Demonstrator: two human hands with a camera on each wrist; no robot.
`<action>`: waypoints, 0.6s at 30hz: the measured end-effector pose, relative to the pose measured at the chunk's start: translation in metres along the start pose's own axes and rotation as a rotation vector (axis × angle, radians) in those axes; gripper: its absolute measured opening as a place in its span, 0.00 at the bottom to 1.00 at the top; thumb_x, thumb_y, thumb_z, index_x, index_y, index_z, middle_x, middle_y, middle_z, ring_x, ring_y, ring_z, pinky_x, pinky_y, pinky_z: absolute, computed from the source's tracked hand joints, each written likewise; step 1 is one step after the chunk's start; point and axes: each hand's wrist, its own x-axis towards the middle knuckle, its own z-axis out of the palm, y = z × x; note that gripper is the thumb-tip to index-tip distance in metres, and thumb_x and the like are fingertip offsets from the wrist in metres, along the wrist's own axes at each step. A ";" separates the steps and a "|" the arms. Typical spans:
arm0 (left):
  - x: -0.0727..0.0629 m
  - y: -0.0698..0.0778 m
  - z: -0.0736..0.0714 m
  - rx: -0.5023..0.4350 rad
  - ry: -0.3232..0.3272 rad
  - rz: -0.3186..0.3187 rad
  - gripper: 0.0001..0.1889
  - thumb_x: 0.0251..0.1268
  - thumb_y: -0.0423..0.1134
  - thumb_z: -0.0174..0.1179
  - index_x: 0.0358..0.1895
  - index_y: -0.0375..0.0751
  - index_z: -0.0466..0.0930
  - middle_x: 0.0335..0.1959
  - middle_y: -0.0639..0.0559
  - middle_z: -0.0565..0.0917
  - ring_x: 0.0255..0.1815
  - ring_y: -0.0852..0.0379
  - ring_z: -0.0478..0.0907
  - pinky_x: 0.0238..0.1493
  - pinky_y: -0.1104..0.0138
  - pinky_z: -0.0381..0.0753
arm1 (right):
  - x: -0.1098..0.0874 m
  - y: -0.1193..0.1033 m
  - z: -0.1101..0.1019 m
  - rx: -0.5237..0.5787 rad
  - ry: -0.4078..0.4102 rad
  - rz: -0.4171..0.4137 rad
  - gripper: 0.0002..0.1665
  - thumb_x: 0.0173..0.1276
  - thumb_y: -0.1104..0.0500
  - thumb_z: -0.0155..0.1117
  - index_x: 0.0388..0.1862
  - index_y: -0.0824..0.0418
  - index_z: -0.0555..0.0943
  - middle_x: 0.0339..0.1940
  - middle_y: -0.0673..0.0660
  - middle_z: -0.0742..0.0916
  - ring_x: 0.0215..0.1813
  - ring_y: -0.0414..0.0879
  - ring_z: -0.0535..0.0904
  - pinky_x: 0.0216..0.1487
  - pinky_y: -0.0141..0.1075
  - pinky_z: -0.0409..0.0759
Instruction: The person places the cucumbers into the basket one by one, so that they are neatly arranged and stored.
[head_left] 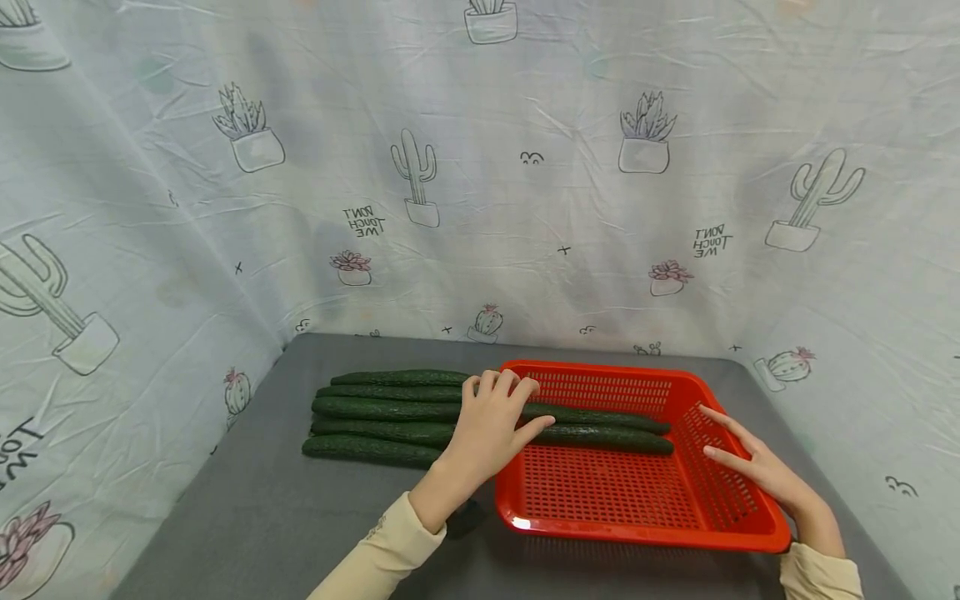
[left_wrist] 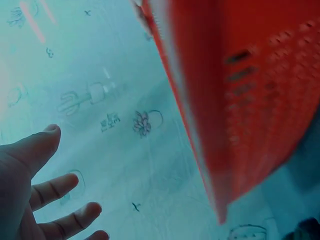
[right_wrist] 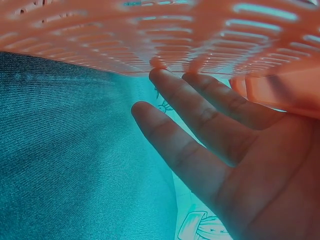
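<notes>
My left hand (head_left: 486, 429) is over the left end of a red plastic basket (head_left: 600, 534). Its fingers are loosely bent and spread with nothing between them, as the left wrist view also shows. Two long dark green cucumbers (head_left: 611, 437) lie side by side in the basket, their left ends hidden behind that hand. Left of the basket, several more cucumbers (head_left: 375, 408) lie in a row on the table. My right hand (head_left: 772, 475) grips the basket's right side, thumb and one finger inside the rim. Three fingers (right_wrist: 200, 117) reach along the slotted outside in the right wrist view.
A grey table top (head_left: 247, 500) carries everything. White curtain cloth (head_left: 480, 208) printed with cacti and potted plants closes in the back and both sides. Slotted walls and a raised rim surround the basket's inside.
</notes>
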 end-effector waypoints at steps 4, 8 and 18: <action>-0.008 -0.011 0.002 -0.040 0.011 -0.025 0.20 0.60 0.62 0.54 0.46 0.53 0.72 0.42 0.54 0.72 0.44 0.53 0.65 0.50 0.54 0.64 | 0.000 0.002 0.001 -0.004 0.006 0.002 0.36 0.71 0.55 0.52 0.74 0.47 0.52 0.71 0.41 0.58 0.58 0.13 0.50 0.53 0.67 0.57; -0.018 -0.023 0.005 -0.058 0.016 -0.051 0.20 0.60 0.61 0.55 0.48 0.52 0.73 0.44 0.52 0.72 0.45 0.52 0.66 0.50 0.53 0.63 | 0.000 0.003 0.001 -0.003 0.006 0.006 0.36 0.71 0.55 0.52 0.74 0.48 0.52 0.71 0.43 0.58 0.57 0.13 0.50 0.53 0.66 0.58; -0.043 -0.053 0.017 -0.086 -0.025 -0.120 0.22 0.62 0.61 0.52 0.53 0.53 0.70 0.46 0.51 0.70 0.47 0.52 0.64 0.50 0.54 0.65 | 0.001 0.003 0.001 0.016 0.007 0.011 0.36 0.71 0.55 0.52 0.74 0.48 0.52 0.72 0.46 0.57 0.57 0.14 0.50 0.53 0.67 0.56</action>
